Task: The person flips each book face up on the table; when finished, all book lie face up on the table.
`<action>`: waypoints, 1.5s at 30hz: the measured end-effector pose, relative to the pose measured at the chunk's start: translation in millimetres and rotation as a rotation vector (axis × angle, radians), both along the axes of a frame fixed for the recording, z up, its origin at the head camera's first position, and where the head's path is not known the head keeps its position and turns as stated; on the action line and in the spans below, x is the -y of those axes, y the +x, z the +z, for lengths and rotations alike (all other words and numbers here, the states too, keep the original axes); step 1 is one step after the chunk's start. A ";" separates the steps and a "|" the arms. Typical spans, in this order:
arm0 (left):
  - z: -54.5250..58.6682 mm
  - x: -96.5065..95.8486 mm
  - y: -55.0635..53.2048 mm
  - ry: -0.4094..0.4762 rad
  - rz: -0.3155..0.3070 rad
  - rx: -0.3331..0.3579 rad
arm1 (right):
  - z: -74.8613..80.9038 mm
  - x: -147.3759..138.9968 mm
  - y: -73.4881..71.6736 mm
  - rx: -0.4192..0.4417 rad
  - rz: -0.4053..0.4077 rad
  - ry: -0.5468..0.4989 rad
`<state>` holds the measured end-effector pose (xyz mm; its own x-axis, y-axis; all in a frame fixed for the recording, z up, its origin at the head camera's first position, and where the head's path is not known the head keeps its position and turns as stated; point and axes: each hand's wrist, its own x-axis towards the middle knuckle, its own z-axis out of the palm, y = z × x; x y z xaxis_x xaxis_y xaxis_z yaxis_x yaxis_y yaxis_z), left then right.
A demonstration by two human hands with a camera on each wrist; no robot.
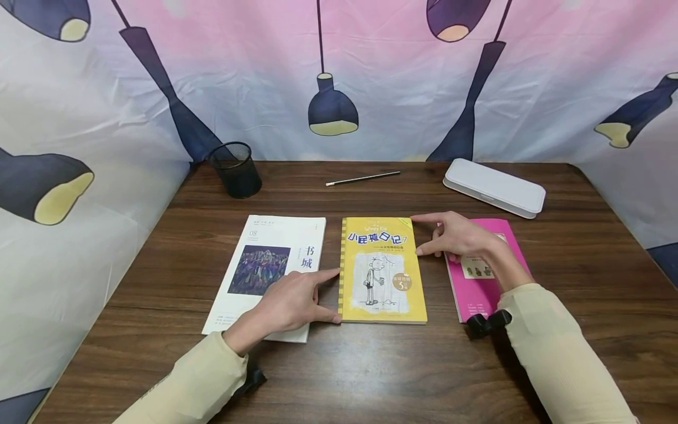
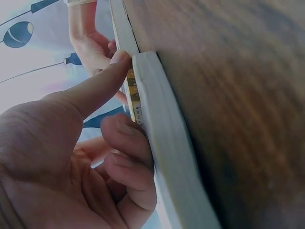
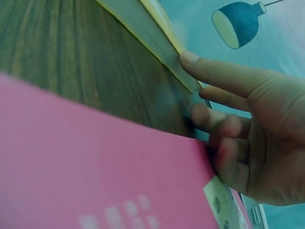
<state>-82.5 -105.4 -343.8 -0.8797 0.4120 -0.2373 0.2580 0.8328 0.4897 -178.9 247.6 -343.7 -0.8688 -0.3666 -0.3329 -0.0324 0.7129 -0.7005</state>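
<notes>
A yellow paperback book point(image 1: 382, 271) lies flat in the middle of the wooden table, its cover facing up. My left hand point(image 1: 288, 301) is over the white book point(image 1: 265, 238), with index finger and thumb stretched out to the yellow book's left edge. On the opposite side, my right hand point(image 1: 458, 235) reaches over the pink book point(image 1: 479, 291), its index finger and thumb at the yellow book's right edge. The right wrist view shows the right thumb point(image 3: 209, 71) against that edge, with the other fingers bent. In the left wrist view, the bent fingers point(image 2: 126, 167) are beside the white book's pages.
Along the back of the table point(image 1: 365, 377) stand a black mesh pen holder point(image 1: 241, 176) at left, a thin pencil point(image 1: 362, 179) lying in the middle, and a white case point(image 1: 495, 187) at right. A printed lamp-pattern cloth point(image 1: 254, 76) hangs behind and beside the table.
</notes>
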 end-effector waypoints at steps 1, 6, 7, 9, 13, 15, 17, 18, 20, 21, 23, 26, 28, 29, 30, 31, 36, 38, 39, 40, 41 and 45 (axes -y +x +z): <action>0.2 -0.6 0.2 -0.001 -0.002 0.003 | 1.8 -1.4 1.7 -0.002 0.000 -0.006; 7.5 -5.1 2.0 -0.008 -0.009 -0.004 | 19.9 -17.6 13.1 -0.047 -0.035 -0.044; 10.6 -6.7 2.4 -0.007 -0.012 -0.017 | 24.6 -22.8 15.2 -0.064 -0.047 -0.048; 18.1 -11.5 3.5 -0.001 -0.020 -0.052 | 33.8 -35.0 18.8 -0.097 -0.077 -0.051; 32.4 -27.3 8.0 0.024 -0.079 -0.134 | 45.0 -62.3 23.4 -0.159 -0.153 -0.013; 37.3 -38.4 10.7 0.044 -0.125 -0.155 | 45.5 -76.0 24.3 -0.188 -0.188 0.030; 39.7 -50.8 12.7 0.064 -0.176 -0.165 | 43.3 -89.1 24.9 -0.203 -0.213 0.063; 40.5 -57.5 13.6 0.072 -0.196 -0.158 | 41.2 -95.0 25.3 -0.204 -0.228 0.077; 40.3 -71.5 14.5 0.089 -0.236 -0.137 | 35.9 -106.0 25.9 -0.195 -0.246 0.103; 39.6 -78.9 14.7 0.095 -0.253 -0.127 | 33.1 -110.7 26.4 -0.188 -0.258 0.112; 37.2 -93.9 15.0 0.104 -0.281 -0.109 | 27.5 -118.4 27.5 -0.170 -0.281 0.116; 31.5 -116.0 15.2 0.119 -0.308 -0.078 | 20.4 -125.9 28.7 -0.157 -0.317 0.107; 26.9 -129.0 15.2 0.137 -0.316 -0.053 | 17.5 -128.8 29.0 -0.161 -0.336 0.103; 24.4 -134.9 15.4 0.146 -0.315 -0.035 | 16.1 -130.2 28.8 -0.165 -0.343 0.103; 22.2 -140.4 15.8 0.159 -0.313 -0.010 | 14.6 -131.4 28.5 -0.171 -0.350 0.104; 19.7 -145.5 16.3 0.174 -0.307 0.018 | 13.2 -132.7 28.4 -0.172 -0.355 0.106; 8.6 -164.8 19.3 0.287 -0.256 0.185 | 5.4 -139.1 28.6 -0.159 -0.378 0.103; 4.0 -169.8 21.1 0.324 -0.230 0.232 | 3.0 -140.5 29.6 -0.147 -0.385 0.096; 2.1 -171.9 22.1 0.338 -0.215 0.251 | 2.0 -141.0 30.1 -0.142 -0.388 0.091; 0.4 -173.4 23.2 0.350 -0.199 0.264 | 1.0 -140.7 30.2 -0.138 -0.387 0.088; -1.2 -174.8 24.3 0.359 -0.185 0.275 | 0.3 -140.8 30.0 -0.134 -0.387 0.084; -5.3 -179.9 27.7 0.352 -0.154 0.259 | -2.1 -141.2 29.1 -0.127 -0.391 0.070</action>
<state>-54.7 74.5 -349.1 -0.7322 0.6281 -0.2634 0.1975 0.5660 0.8004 -149.8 388.8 -345.9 -0.9738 0.0191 -0.2265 0.1674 0.7344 -0.6578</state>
